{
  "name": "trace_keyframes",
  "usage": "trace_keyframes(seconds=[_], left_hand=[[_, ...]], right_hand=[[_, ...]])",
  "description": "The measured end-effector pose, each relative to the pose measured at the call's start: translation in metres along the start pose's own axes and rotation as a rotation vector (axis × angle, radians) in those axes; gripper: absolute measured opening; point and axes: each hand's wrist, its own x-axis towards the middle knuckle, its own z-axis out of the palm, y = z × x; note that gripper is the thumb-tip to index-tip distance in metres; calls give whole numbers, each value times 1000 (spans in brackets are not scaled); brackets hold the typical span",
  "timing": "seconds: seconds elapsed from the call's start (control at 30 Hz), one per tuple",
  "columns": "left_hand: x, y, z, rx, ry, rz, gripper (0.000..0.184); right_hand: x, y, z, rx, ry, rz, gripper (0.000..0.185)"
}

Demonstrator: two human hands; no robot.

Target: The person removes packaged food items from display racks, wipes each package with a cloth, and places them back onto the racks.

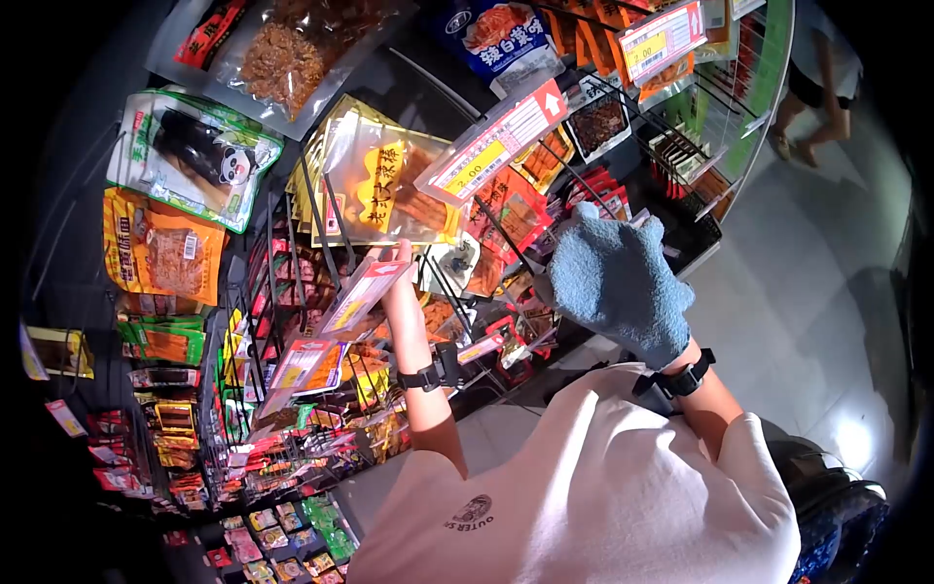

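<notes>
Holding the bare left hand at the lower edge of a clear-and-yellow plastic packet, hanging far, left of centre; apparently touching, yet partly disappearing behind a slanting pink-and-white price strip, hence not revealing whether pinching. Poising the right hand, inside a fuzzy blue-grey fabric glove, to the right of the packet and apart from it; spreading the gloved digits loosely, showing nothing in grasp. Probably steadying or feeling the packet at this step; presumably calling next for a sure bare-fingered hold on its edge, and for guiding the glove clear of the thin black wire hooks standing between.
</notes>
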Motion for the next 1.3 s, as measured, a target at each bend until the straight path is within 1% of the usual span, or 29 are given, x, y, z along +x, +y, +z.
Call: trace_keyframes(seconds=[0.03,0.07,0.13,0.17,0.23,0.27,0.3,0.4,0.43,0.5,0.53,0.57,0.63,0.67,0.73,0.77,0.8,0.87,0.93,0.97,1.0,1.07,1.1,1.13,1.2,1.27,1.3], left_hand=[[-1,1,3,-31,-41,4,42],[-1,1,5,-25,-39,3,42],[3,-3,10,-195,-153,-29,36],[6,-8,15,-167,-119,-5,32],[20,-19,11,-200,-134,-70,39],[26,-22,9,-226,-155,-92,43],[29,-25,7,-223,-157,-88,43],[19,-7,14,-240,-98,-116,53],[17,-6,13,-237,-58,-168,57],[22,-17,4,-255,-54,-114,68],[18,-13,3,-254,-52,-110,68],[11,-9,1,-272,-21,-124,53],[-8,2,-3,-366,-69,-127,39],[-22,19,0,-375,-39,-171,38],[-33,24,-14,-464,-84,-222,35],[-43,30,-19,-527,-140,-242,39],[-67,60,-6,-482,-179,-190,43],[-83,72,-7,-460,-182,-150,46],[-105,84,1,-465,-130,-180,43],[-108,84,4,-429,-115,-164,43],[-119,85,9,-402,-69,-180,44],[-123,71,14,-286,55,-127,45],[-130,66,16,-329,52,-127,48],[-138,73,25,-417,47,-189,49],[-144,65,29,-397,80,-124,50],[-157,67,35,-393,182,-195,54],[-162,62,36,-362,170,-142,54]], right_hand=[[0,-1,-1,-6,-1,5,55],[0,-3,-5,-22,1,6,57],[-1,-6,-11,-77,6,8,62],[-3,-7,-11,-76,5,14,62],[-5,-6,-10,-28,22,57,54],[-5,-6,-11,-27,16,56,54],[-5,-6,-13,-46,-2,36,52],[-5,-2,-21,-86,-34,-1,47],[-6,-2,-21,-95,-39,-3,46],[-8,-2,-20,-114,-47,-2,44],[-9,-3,-18,-129,-50,-3,43],[-9,-4,-17,-151,-51,-6,42],[-13,-5,-14,-226,-52,-23,41],[-16,-6,-13,-292,-56,-40,40],[-23,-7,-10,-504,-51,-102,38],[-26,-7,-7,-677,-47,-161,37],[-30,-8,-6,-873,-39,-235,36],[-35,-9,-5,-1334,-2,-408,35],[-36,-11,-3,-1769,26,-543,33],[-35,-10,-2,-1945,26,-576,32],[-34,-10,-2,-2101,25,-601,31],[-33,-9,-4,-2326,10,-612,29],[-32,-8,-5,-2397,1,-605,29],[-32,-8,-5,-2384,7,-628,30],[-35,-7,-7,-2243,20,-647,32],[-38,-7,-7,-2093,29,-644,35],[-38,-6,-8,-2007,32,-634,36]])
